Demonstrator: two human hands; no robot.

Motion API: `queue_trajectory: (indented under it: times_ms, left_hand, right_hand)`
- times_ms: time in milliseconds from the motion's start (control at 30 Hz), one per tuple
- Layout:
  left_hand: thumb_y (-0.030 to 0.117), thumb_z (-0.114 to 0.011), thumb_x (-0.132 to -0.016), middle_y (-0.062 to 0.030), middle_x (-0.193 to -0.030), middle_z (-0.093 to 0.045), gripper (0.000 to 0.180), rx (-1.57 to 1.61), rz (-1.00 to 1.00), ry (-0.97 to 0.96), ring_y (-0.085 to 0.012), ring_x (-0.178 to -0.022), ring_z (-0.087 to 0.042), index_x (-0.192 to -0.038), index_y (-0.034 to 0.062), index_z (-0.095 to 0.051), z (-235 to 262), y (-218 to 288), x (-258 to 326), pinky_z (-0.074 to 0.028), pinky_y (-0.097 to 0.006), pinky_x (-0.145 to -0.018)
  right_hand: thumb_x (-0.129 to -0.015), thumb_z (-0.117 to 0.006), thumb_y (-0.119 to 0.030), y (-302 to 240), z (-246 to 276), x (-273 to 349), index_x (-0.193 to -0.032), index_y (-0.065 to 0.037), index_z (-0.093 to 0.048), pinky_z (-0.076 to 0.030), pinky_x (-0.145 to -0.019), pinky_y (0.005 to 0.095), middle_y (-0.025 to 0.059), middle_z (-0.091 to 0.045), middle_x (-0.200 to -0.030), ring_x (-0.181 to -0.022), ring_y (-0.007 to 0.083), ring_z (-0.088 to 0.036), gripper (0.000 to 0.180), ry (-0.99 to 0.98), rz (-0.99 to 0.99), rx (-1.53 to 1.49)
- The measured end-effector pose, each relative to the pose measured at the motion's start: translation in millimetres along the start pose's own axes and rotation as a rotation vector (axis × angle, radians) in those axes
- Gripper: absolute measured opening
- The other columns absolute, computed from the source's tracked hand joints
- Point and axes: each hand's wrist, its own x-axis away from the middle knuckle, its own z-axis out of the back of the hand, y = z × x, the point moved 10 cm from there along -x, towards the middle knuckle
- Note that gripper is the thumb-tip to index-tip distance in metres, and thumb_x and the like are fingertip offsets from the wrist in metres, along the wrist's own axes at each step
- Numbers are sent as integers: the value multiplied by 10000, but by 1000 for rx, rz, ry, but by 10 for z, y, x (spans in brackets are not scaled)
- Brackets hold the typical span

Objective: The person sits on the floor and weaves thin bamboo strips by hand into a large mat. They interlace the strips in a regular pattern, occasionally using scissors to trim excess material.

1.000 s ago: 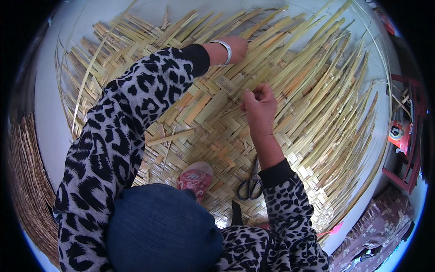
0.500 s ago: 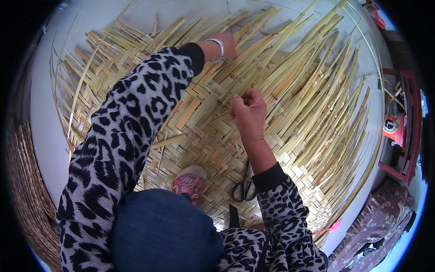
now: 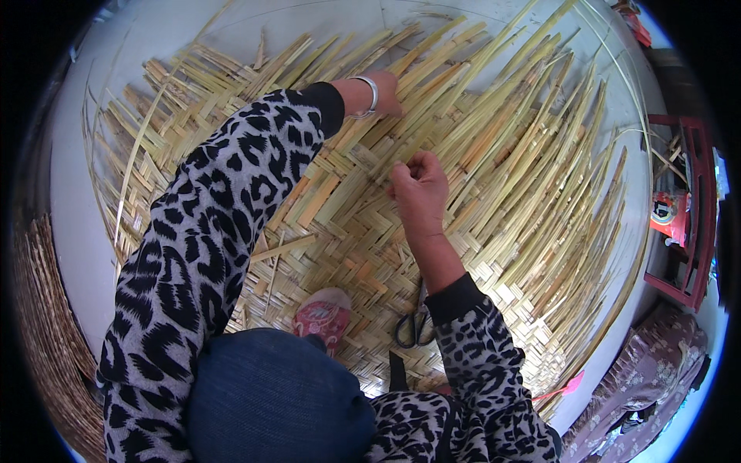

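Beneath both hands spreads a half-woven mat (image 3: 340, 224) of flat, yellow-green split cane, in a diagonal pattern. Long unwoven cane strips (image 3: 532, 154) fan out from its far and right sides. My left hand (image 3: 384, 94), with a silver bangle at the wrist, reaches to the far part and is closed among the strips; its fingertips are mostly hidden. Nearer and a little to the right, my right hand (image 3: 421, 185) is curled in a pinch over the weave, at the lower end of strips; the strip between its fingers is hard to see.
Black-handled scissors (image 3: 415, 328) lie on the mat by my right forearm. A pink patterned shoe (image 3: 323, 316) rests on the weave beside my blue-covered knee (image 3: 278, 393). A dark red wooden stand (image 3: 698, 216) is at the right, a brown rolled mat (image 3: 54, 309) at the left.
My right hand has shifted slightly left. My left hand has moved slightly down and toward me, still closed at the strips; the whole view has shifted a little.
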Motion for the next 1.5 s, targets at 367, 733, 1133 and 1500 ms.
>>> queue_trajectory:
  times_ms: [367, 733, 1133, 1500]
  left_hand:
    - [404, -851, -701, -36, -912, -631, 592, 681, 74, -111, -147, -801, -583, -1066, -4, -625, -81, -227, 372, -458, -271, -659]
    - [188, -700, -866, 8, -962, -661, 299, 1119, 103, 247, -54, -816, -605, -1133, 62, -652, -103, -745, 778, -487, -196, -715]
    - [119, -670, -853, -19, -912, -712, 242, 662, 197, 636, -89, -769, -644, -1088, 66, -688, -125, -1009, 1358, -520, -256, -702]
    - [87, -566, -897, -158, -1037, -693, 385, 1006, 272, 408, -228, -934, -675, -1268, -16, -557, -833, -645, 2205, -521, -318, -837]
  right_hand:
    - [-842, -592, -149, 134, -198, -324, -957, -36, -557, -515, -642, 369, 133, -653, -792, -707, 271, -658, 164, 12, 57, 389]
    - [-825, -607, -121, 108, -314, -401, -997, -101, -659, -504, -756, 424, 146, -604, -951, -862, 346, -619, 181, -42, 366, 616]
    - [-823, -592, -46, 162, -460, -115, -1009, -70, -644, -517, -747, 382, 140, -628, -920, -866, 327, -634, 195, -146, 484, 830]
    - [-874, -639, -87, 186, -357, -895, -1204, 93, -509, -517, -526, 260, 136, -676, -846, -654, 168, -676, 398, -64, -113, 80]
